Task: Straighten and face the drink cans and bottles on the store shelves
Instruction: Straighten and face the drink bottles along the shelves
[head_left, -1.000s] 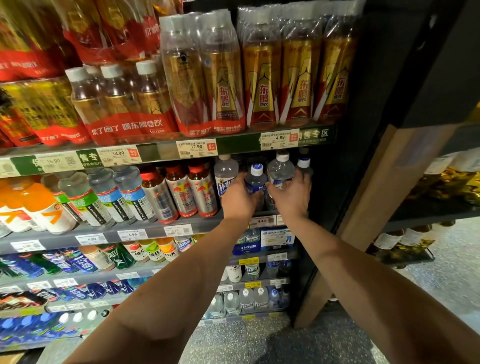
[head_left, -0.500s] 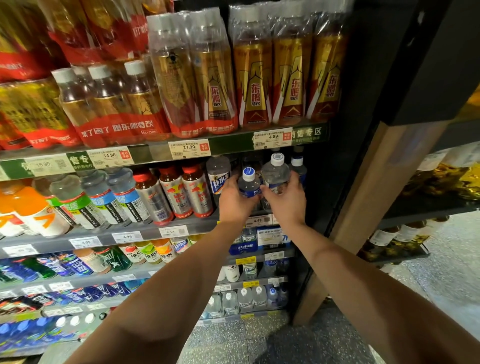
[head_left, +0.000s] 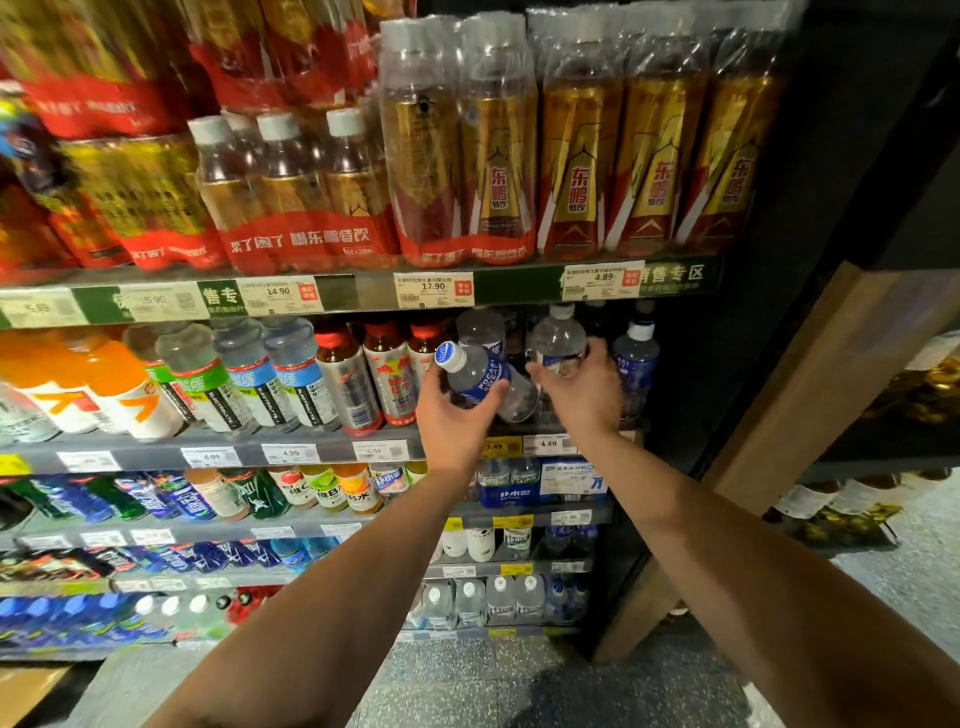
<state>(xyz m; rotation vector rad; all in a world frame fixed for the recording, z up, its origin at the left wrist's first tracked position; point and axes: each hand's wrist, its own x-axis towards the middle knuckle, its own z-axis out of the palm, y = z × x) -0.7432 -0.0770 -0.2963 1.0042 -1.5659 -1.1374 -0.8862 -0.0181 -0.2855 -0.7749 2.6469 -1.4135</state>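
My left hand (head_left: 457, 415) grips a clear bottle with a blue label and blue-and-white cap (head_left: 480, 376), lifted off the second shelf (head_left: 311, 453) and tilted with its cap up and to the left. My right hand (head_left: 582, 389) is curled round a second clear bottle (head_left: 558, 340) that stands upright at the right end of the same shelf. Another blue-labelled bottle (head_left: 635, 364) stands just right of it. Behind the two hands a further clear bottle (head_left: 480, 327) is partly hidden.
Red-capped bottles (head_left: 387, 374) and green- and blue-labelled bottles (head_left: 249, 374) fill the same shelf to the left. Shrink-wrapped gold bottle packs (head_left: 571, 156) sit on the shelf above. Lower shelves hold several small bottles. A wooden post (head_left: 810, 395) bounds the unit on the right.
My left hand has pulled its bottle out from the row and tipped it leftward. My right hand stays on the upright bottle. The camera has come closer to the shelf.
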